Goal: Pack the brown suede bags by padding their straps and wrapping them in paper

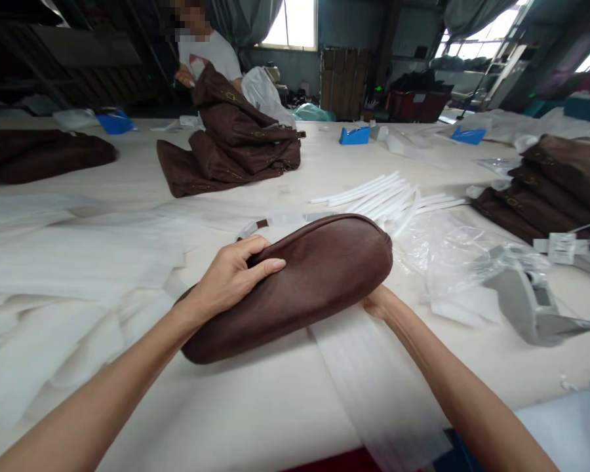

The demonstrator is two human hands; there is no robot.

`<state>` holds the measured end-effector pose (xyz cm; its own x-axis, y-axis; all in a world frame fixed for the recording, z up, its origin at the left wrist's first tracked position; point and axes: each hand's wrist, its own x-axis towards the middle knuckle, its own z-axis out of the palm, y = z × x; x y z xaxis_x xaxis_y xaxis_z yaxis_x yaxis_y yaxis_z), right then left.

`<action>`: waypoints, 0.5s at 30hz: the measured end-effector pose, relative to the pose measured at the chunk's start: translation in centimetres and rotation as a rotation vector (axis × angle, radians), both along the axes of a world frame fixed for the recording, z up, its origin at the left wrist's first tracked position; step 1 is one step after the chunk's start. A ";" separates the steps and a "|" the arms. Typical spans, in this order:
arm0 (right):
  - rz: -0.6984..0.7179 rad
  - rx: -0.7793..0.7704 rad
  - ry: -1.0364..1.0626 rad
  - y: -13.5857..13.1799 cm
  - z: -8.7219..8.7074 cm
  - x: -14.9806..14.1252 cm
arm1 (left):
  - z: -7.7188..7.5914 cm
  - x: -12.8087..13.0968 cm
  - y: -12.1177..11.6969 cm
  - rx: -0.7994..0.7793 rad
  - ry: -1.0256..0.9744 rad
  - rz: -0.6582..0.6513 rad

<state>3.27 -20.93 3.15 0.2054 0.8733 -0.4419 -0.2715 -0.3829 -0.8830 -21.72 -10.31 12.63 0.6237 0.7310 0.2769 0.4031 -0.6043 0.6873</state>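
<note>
Brown and soft, the rolled bag (299, 282) lay slantwise under the left hand (229, 278), whose fingers curled closed over its upper edge, while its right end hid most of the right hand (376, 303) tucked beneath, grip impossible to tell, above a white paper strip (373, 380).

We saw that our left hand (231, 275) and right hand (376, 303) were bare, without gloves, rings or watch, and both forearms were unsleeved.
</note>
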 end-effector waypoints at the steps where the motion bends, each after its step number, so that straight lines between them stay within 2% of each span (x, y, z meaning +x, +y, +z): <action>1: 0.020 -0.033 0.040 -0.5 -0.4 -0.4 | 0.0 0.2 0.2 0.020 0.007 -0.011; 4: -0.003 -0.066 0.115 -1.9 -1.6 -3.5 | -0.5 1.6 0.3 0.130 0.065 -0.074; 7: -0.068 0.022 0.242 -3.7 -2.6 -8.0 | -1.5 3.3 -0.3 0.230 0.186 -0.143; 9: -0.049 0.058 0.333 -5.7 -3.0 -9.5 | -2.6 3.7 -1.1 0.233 0.272 -0.173; 12: 0.149 -0.078 0.310 -10.6 -3.4 -7.6 | -4.2 2.4 -2.9 0.192 0.367 -0.204; 13: 0.231 -0.152 0.226 -12.4 -3.4 -6.0 | -4.5 1.6 -3.5 0.189 0.384 -0.200; 15: 0.311 -0.207 -0.088 -15.3 -2.8 -2.2 | -4.9 -0.4 -4.7 0.195 0.399 -0.148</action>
